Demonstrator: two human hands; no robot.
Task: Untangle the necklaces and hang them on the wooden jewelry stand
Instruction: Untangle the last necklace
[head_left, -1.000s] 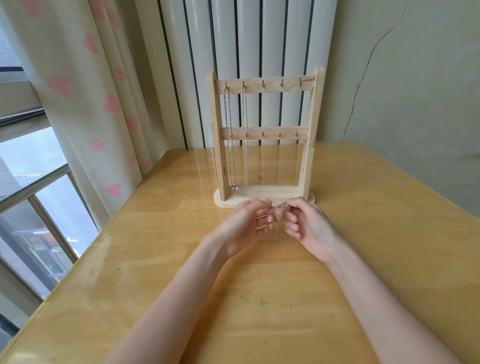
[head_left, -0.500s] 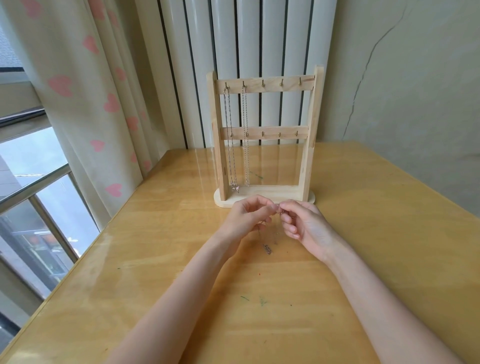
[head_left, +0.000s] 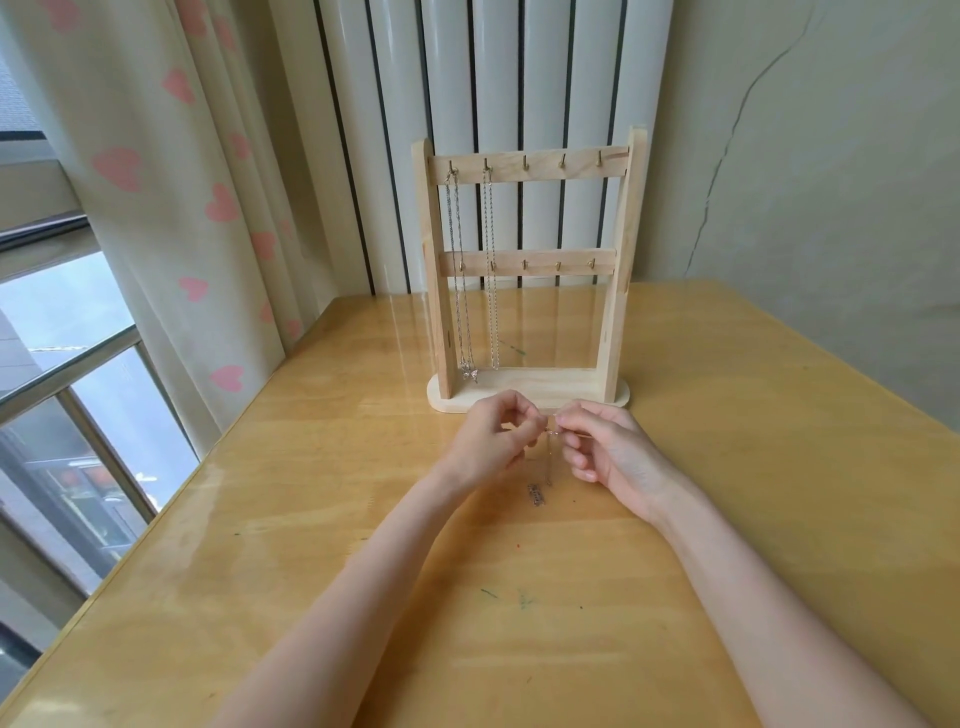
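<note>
Both hands meet over the table (head_left: 311, 519), just in front of the wooden jewelry stand (head_left: 530, 280). Left hand (head_left: 493, 441) and right hand (head_left: 608, 457) each have fingers curled in, fingertips nearly touching each other, pinching the top of a thin silver necklace (head_left: 548, 462) between them. Looks like the clasp end, but too small to tell exactly. Chain drops down from the pinch; its small rectangular pendant (head_left: 536, 494) sits low by the tabletop — can't tell if it rests on the wood or hangs just above.

Stand is upright near the back of the table, w/ two cross bars, each with a row of hooks. Two chains already on the top bar: first hung necklace (head_left: 460, 280) on the leftmost hook, second hung necklace (head_left: 491, 270) on the next hook. Both hang straight down, ends near the stand's base. Other top hooks and lower bar hooks bare.

Bkgd: curtain with pink hearts (head_left: 156, 182) at left, window (head_left: 62, 389) beside it, white radiator (head_left: 493, 78) behind the stand, cracked wall (head_left: 805, 156) at right.
</note>
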